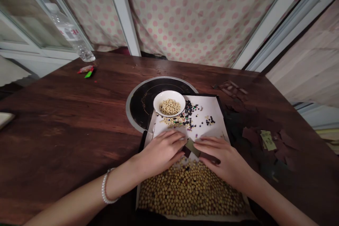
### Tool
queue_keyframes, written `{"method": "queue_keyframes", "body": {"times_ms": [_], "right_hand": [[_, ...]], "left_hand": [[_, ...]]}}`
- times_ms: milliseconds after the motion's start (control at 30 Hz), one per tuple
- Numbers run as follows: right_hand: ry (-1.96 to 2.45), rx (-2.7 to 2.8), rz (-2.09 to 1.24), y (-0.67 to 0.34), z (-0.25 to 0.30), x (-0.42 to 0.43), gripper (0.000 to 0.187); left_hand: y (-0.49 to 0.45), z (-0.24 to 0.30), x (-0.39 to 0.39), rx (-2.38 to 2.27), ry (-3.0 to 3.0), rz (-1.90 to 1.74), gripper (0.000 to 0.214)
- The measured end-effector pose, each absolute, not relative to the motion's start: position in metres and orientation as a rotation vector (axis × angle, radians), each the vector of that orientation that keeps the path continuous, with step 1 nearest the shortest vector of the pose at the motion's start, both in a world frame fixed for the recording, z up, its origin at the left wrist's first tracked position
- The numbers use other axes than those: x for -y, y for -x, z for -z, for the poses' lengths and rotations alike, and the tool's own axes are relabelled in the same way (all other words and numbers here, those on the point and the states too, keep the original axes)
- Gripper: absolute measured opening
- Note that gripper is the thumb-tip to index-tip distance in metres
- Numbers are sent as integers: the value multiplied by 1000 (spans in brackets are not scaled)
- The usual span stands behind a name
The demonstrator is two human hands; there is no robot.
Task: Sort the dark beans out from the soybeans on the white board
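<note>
My left hand (167, 149) and my right hand (222, 159) meet over the middle of a shallow box (156, 131), white inside and dark outside. Between their fingertips is a small folded piece of paper (194, 147), olive on one face and dark brown on another; both hands pinch it. Many round tan beads (190, 190) fill the near half of the box, just below my hands. Beyond my fingers lie scattered small black, cream and coloured beads (189, 111). A white bowl (169, 94) of cream beads rests at the box's far left corner.
A round black panel with a metal rim (128, 107) is set in the wooden table (66, 130). Dark brown scraps (287, 141), a yellowish printed piece (268, 140) and small brown rolls (233, 90) lie on the right. A plastic bottle (71, 33) and bright wrappers (87, 70) are far left.
</note>
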State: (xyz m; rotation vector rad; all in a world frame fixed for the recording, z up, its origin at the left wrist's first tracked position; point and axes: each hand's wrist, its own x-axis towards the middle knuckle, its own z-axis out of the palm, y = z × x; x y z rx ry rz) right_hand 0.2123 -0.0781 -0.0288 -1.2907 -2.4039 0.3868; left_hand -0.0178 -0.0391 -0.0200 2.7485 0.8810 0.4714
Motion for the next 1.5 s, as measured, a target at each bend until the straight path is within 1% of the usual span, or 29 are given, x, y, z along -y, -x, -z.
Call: {"method": "queue_keyframes", "body": {"times_ms": [533, 800, 1067, 1233, 1500], "right_hand": [[1293, 2445, -323, -210, 29, 82, 38], [1278, 2351, -344, -210, 25, 80, 40], [1172, 2448, -373, -211, 27, 81, 25], [1254, 2413, -331, -211, 30, 81, 23], [1150, 2412, -414, -211, 31, 80, 19]], "left_hand": [[18, 20, 39, -813, -2756, -541, 33], [20, 22, 40, -827, -2733, -472, 38], [19, 22, 39, -834, -2717, -473, 31], [19, 24, 38, -824, -2726, -479, 29], [20, 24, 38, -800, -2731, -492, 27]]}}
